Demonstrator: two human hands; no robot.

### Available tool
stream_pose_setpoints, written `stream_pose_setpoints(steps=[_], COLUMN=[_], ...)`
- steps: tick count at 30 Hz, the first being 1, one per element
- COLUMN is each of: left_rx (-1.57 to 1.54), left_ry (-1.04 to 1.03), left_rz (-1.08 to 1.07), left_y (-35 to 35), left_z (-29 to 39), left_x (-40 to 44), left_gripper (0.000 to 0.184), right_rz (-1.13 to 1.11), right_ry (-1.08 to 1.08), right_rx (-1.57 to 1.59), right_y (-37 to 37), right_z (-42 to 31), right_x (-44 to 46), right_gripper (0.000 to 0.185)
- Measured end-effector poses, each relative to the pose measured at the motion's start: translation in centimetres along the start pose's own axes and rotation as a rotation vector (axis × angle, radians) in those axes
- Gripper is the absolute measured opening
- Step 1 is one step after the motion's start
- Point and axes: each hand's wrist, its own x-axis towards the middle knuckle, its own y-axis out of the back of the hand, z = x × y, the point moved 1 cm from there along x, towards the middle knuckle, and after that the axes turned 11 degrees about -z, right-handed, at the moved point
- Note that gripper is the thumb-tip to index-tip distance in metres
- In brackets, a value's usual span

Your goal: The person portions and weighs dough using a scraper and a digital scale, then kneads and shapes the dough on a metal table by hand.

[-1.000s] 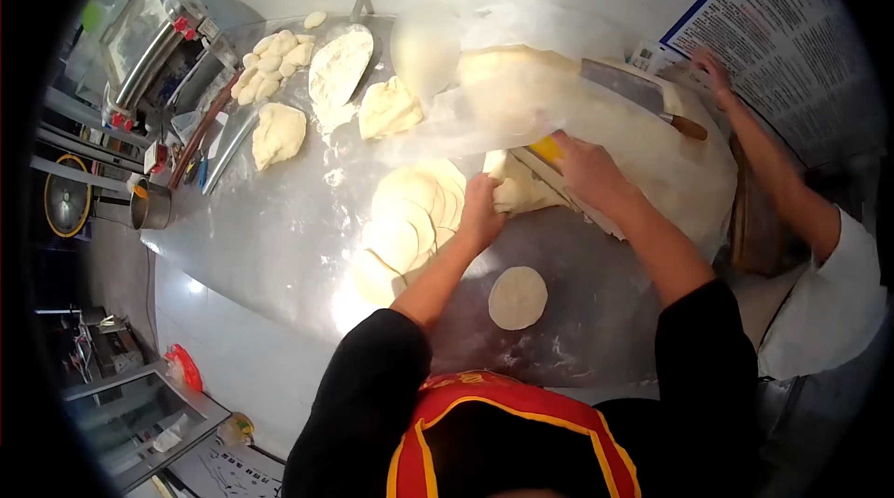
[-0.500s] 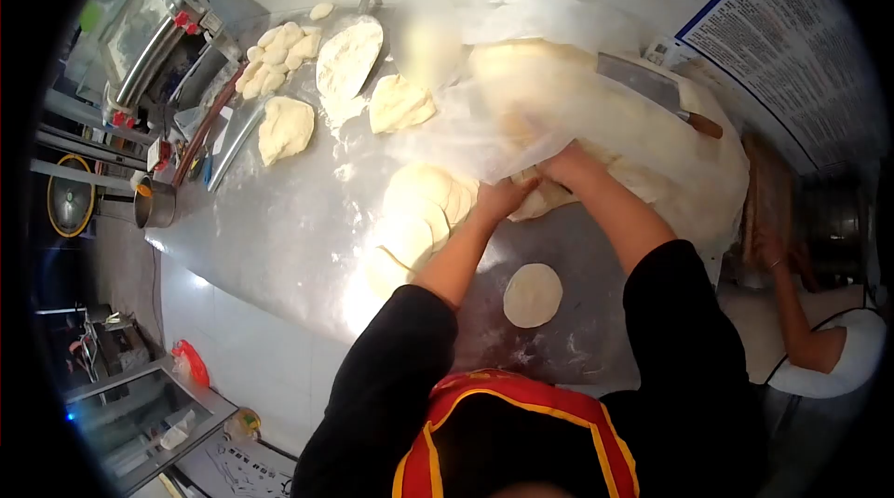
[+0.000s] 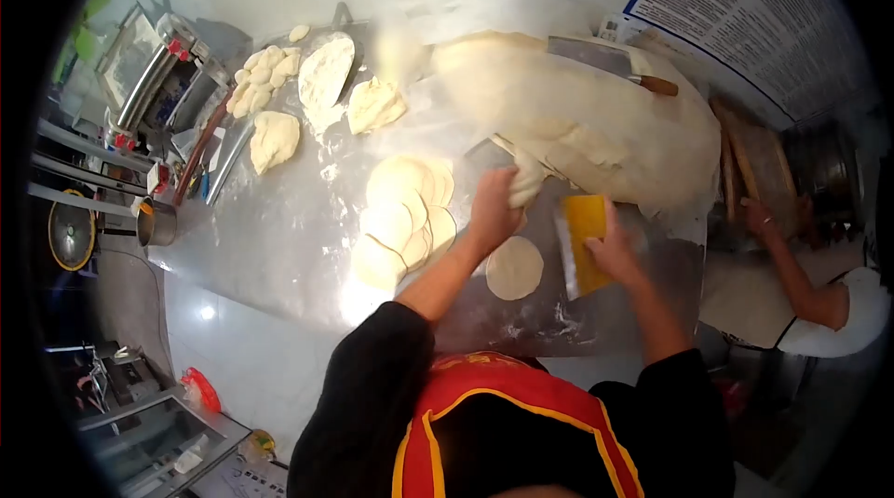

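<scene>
My left hand (image 3: 498, 205) is closed around the end of a pale piece of dough (image 3: 528, 177) at the near edge of the large dough mass (image 3: 587, 149). Clear plastic sheeting (image 3: 521, 79) lies over much of that mass. In my right hand (image 3: 616, 247) is a dough scraper (image 3: 585, 245) with a yellow handle and a metal blade, held just above the table. A flat dough round (image 3: 514, 268) lies between my forearms. Left of my left hand, several overlapping dough rounds (image 3: 396, 223) are spread out on the metal table (image 3: 289, 256).
A cleaver (image 3: 591, 58) rests on the covered dough. Further left are dough lumps (image 3: 276, 141), small dough pieces (image 3: 265, 79) and a floury scoop (image 3: 326, 70). A roller machine (image 3: 154, 79) stands at the far left. Another person's arm (image 3: 792, 270) reaches in at the right.
My right hand has come away from the plastic, moved toward me and now holds the scraper. The sheeting is drawn back, exposing dough in my left hand. The view has shifted slightly.
</scene>
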Motion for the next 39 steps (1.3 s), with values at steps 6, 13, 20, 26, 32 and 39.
stream_pose_setpoints(steps=[6,13,20,26,32,39], left_rx=[-0.417,-1.662,-1.105,-0.842,-0.833,-1.199], left_ry=[0.119,0.303,0.374,0.098,0.063,1.115], left_rz=[-0.247,-0.244,-0.775,-1.019,-1.282,-2.034], left_y=[6.3,12.6,7.1,4.4,3.6,-0.4], left_z=[12.1,16.0,16.5,20.0,27.5,31.9], left_x=[0.5,-2.5,-17.8,-32.4,-42.2,-62.1], left_gripper=[0.044,0.052,0.057,0.105,0.099,0.072], right_rz=[0.221,0.431,0.892,0.985,1.176,1.862], right_ry=[0.363,0.448,0.091,-0.229,-0.287,-0.394], right_rx=[0.708,1.022,0.700,0.461,0.373,0.353], right_y=[-5.1,-4.5,-17.4,-25.5,-33.4,-48.6], right_z=[-1.5,-1.3,-3.3,-7.0,-6.9,0.5], right_x=[-4.4,-18.0,-29.7,-42.9,-55.7,-77.2], right_gripper=[0.080,0.079,0.080,0.077,0.074,0.076])
